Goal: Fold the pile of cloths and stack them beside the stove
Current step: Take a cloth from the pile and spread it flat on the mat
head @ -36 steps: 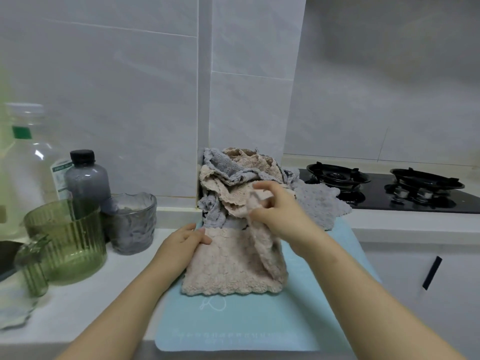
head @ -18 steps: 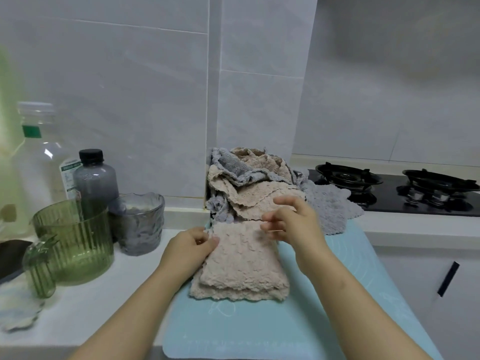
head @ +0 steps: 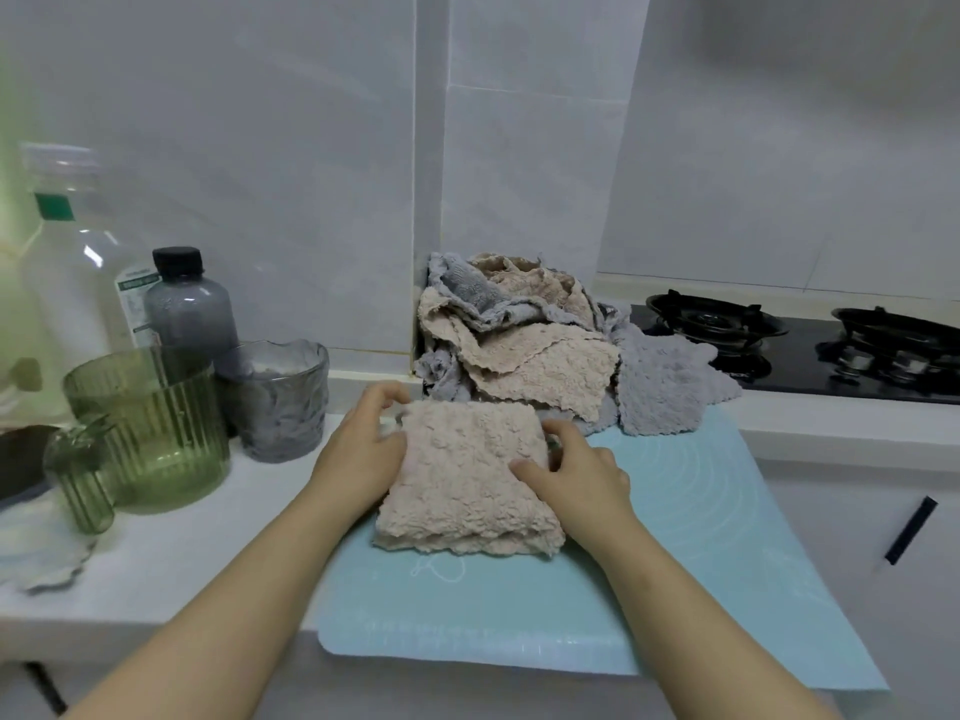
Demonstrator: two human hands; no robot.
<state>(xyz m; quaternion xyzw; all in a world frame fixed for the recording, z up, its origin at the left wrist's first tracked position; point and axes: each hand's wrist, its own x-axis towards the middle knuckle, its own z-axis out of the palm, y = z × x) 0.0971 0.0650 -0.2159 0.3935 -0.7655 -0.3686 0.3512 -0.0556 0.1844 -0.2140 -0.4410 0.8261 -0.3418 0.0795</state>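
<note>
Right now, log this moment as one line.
step: folding | beige cloth: on blue mat | left hand: grips its left edge | right hand: grips its right edge | pile: unfolded, behind

Wht tiled wall (head: 260, 148), wht counter (head: 208, 563)

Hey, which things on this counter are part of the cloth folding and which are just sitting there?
Job: folded beige cloth, cloth pile, left hand, right hand, blue mat, stove.
Lying about: green jug, small green glass, grey cup, dark bottle, clear bottle.

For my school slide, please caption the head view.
Left hand and right hand hold a folded beige cloth on a blue mat, pile behind.
</note>
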